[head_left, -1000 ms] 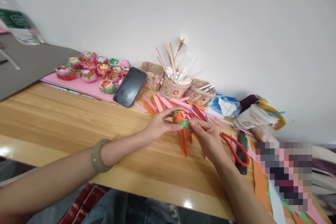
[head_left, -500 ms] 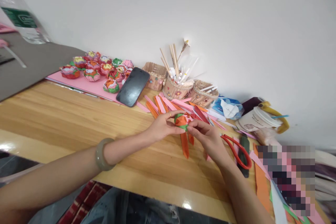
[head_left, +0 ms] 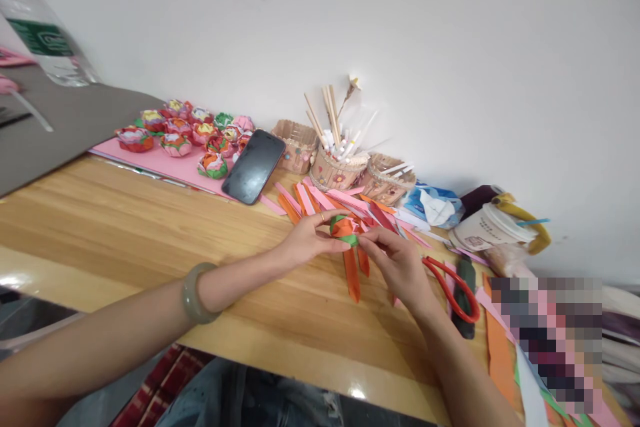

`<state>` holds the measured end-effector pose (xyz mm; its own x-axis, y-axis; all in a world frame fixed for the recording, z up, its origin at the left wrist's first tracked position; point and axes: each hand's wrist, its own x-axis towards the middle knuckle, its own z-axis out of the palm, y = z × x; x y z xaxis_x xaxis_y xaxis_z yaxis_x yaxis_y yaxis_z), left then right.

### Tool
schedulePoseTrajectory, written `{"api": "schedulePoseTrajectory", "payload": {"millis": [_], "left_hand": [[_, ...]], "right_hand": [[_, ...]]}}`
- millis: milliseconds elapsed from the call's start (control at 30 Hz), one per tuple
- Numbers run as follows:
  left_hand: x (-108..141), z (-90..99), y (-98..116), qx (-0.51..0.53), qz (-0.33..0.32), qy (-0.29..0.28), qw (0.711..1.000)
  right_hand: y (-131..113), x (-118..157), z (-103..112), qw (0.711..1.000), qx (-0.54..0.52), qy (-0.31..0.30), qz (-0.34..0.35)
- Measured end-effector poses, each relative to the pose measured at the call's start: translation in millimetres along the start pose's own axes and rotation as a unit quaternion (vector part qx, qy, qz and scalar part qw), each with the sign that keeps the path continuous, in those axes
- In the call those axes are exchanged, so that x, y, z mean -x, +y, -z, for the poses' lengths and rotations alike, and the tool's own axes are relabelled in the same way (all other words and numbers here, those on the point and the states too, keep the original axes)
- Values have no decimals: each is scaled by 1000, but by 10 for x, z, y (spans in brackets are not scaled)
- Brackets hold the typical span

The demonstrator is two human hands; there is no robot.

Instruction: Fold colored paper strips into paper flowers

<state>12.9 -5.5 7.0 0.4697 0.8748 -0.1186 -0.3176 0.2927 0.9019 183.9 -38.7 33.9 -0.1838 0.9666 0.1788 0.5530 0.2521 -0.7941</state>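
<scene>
Between my hands, above the wooden table, is a small folded paper flower in orange, green and pink. My left hand holds its left side, thumb below and forefinger above. The fingertips of my right hand pinch its right edge. Orange paper strips lie under and in front of it, and pink strips are spread behind. Finished-looking paper flowers in mixed colours stand on a pink sheet at the left.
A phone leans near the flowers. Behind stand a basket of sticks and two more baskets. To the right are red-handled scissors, a dark green object, a white cup and a tissue pack. A bottle stands far left.
The paper flower has turned slightly between my fingers, showing more green along its lower edge. Both hands remain almost in the same place.
</scene>
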Motion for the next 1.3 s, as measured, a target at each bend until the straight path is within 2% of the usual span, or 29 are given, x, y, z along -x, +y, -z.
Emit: {"api": "schedulePoseTrajectory", "payload": {"millis": [200, 600, 767, 867, 967, 1300], "left_hand": [[-5, 5, -14, 2, -7, -14, 1000], [10, 11, -38, -62, -10, -43, 997], [8, 19, -33, -45, -17, -62, 997], [1, 24, -29, -28, -19, -41, 999], [5, 19, -31, -37, -12, -24, 999], [5, 14, -62, -4, -8, -28, 1000]], "right_hand": [[20, -11, 20, 993, -104, -15, -49], [58, -24, 29, 975, -184, -66, -103], [33, -19, 37, 978, -171, -53, -105], [-12, -12, 45, 983, -150, -39, -95], [-48, -13, 30, 983, -138, -32, -115], [-20, -20, -55, 972, -190, -28, -134]]}}
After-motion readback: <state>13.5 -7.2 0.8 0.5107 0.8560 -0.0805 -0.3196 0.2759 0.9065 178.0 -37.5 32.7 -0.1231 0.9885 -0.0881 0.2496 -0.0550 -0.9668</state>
